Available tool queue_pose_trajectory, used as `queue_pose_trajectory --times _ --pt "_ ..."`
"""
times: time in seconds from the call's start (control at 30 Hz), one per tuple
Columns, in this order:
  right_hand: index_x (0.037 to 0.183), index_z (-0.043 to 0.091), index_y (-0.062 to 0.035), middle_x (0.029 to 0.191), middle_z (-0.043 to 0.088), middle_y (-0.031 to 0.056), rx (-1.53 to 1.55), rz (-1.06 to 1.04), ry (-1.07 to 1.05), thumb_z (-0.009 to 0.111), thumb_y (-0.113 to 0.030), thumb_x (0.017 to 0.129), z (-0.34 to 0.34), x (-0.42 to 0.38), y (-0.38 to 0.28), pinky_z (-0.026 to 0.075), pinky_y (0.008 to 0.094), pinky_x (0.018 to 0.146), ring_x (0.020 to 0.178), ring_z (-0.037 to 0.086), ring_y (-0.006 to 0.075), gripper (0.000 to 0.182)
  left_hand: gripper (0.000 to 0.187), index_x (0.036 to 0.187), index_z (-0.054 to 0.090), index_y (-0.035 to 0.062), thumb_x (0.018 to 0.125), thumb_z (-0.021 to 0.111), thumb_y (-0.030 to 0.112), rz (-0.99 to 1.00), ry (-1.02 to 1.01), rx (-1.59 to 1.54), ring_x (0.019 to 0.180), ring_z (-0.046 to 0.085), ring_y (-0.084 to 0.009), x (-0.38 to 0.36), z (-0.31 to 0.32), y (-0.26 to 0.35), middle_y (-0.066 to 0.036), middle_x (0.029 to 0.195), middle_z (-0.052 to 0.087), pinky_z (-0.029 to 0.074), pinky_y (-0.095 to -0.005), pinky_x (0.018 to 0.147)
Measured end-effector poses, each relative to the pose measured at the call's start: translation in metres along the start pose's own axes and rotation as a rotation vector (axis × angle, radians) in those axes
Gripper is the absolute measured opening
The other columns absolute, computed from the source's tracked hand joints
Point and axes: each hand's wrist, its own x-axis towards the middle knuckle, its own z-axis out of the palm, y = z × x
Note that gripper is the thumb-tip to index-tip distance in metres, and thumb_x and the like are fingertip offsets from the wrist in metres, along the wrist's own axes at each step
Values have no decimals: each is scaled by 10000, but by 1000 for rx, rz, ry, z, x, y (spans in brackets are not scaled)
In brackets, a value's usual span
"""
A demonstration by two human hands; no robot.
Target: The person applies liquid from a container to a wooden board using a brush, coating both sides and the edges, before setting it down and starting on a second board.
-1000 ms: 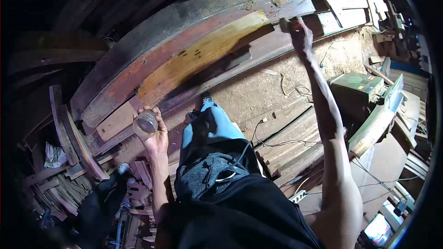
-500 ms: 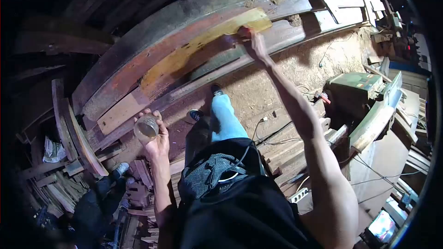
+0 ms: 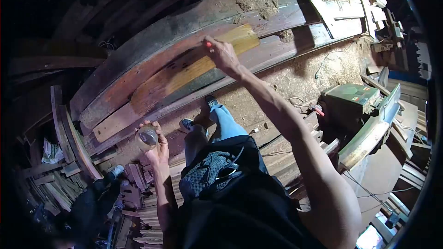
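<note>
My left hand (image 3: 157, 150) is curled around a clear container (image 3: 148, 136) with some liquid at its bottom, held near the low end of the bench. My right hand (image 3: 224, 57) is closed over a small tool with a red end (image 3: 208, 44); the rest of it is hidden by the fingers. Under that hand lies a long plank (image 3: 184, 74), glossy yellow toward its right end and browner toward the left, with dark spots along it. A paler bare board (image 3: 115, 122) lies by the plank's left end.
The heavy wooden bench (image 3: 180, 32) carries heaps of sawdust (image 3: 254, 0) and crossing slats (image 3: 314, 2). A green metal box (image 3: 353, 94) and a curved timber (image 3: 369, 145) stand at right. Stacked wood offcuts (image 3: 55, 189) and another person's shoe (image 3: 117, 170) are at lower left.
My right hand has swept left along the plank with the red-ended tool. My left hand still holds the container in nearly the same place. The view has shifted slightly.
</note>
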Motion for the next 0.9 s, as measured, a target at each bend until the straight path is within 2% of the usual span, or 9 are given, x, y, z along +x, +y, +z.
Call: queue_pose_trajectory --times 0.03,0.2,0.33,0.47,0.53,0.6,0.63,0.77,0.9 --pt "1004 546 -70 754 647 163 179 -78 103 663 -98 870 12 5 -15 502 419 620 656 633 391 180 228 1089 662 58 914 668 205 15 2 17 1063 544 -254 0 4 -7 -75 1143 589 620 -332 789" --pt "966 623 -22 716 618 151 311 149 89 621 -110 900 27 19 59 486 374 621 644 609 223 111 245 1094 651 55 895 687 194 50 27 -6 1069 539 -245 3 19 -31 -62 1137 583 615 -320 778" --pt "827 582 -77 666 608 178 -55 -26 379 495 -223 992 -99 17 118 444 458 522 592 617 384 236 275 1096 643 56 876 708 207 57 -1 -44 1076 527 -234 6 22 -46 -53 1144 578 612 -320 798" --pt "902 548 -121 610 597 131 -356 51 328 394 -357 1037 -161 21 103 443 463 512 547 594 352 312 295 1104 639 47 866 717 204 43 -65 -69 1096 512 -234 10 18 -58 -62 1162 569 608 -334 828" --pt "994 561 -137 743 662 111 -260 64 199 458 -299 1015 -142 13 91 482 427 525 515 585 298 192 298 1105 639 47 866 718 205 44 -53 -93 1103 509 -234 8 14 -63 -64 1167 566 605 -338 836" --pt "1208 558 -172 1159 640 53 -530 -60 58 523 -173 944 -77 -8 87 557 358 606 829 651 224 267 299 1104 640 48 864 720 206 39 -38 -97 1107 508 -236 8 13 -67 -65 1173 563 604 -339 839" --pt "1274 532 -198 1152 634 80 -558 -301 143 552 -145 914 -44 -22 81 565 374 621 1007 633 206 365 299 1103 641 48 863 721 206 34 -30 -93 1107 509 -237 9 13 -68 -65 1175 562 604 -339 839" --pt "1007 518 -97 710 619 193 297 39 -148 617 -158 895 -10 -18 -16 494 466 607 675 627 422 161 295 1114 638 54 869 714 200 27 -22 -78 1110 510 -239 8 15 -71 -60 1181 559 604 -345 842" --pt "971 591 -63 758 653 202 413 101 77 608 -126 886 -18 -8 12 494 450 603 699 648 409 107 285 1123 635 58 882 699 196 13 -27 -80 1111 510 -232 9 21 -73 -55 1188 556 606 -346 839"
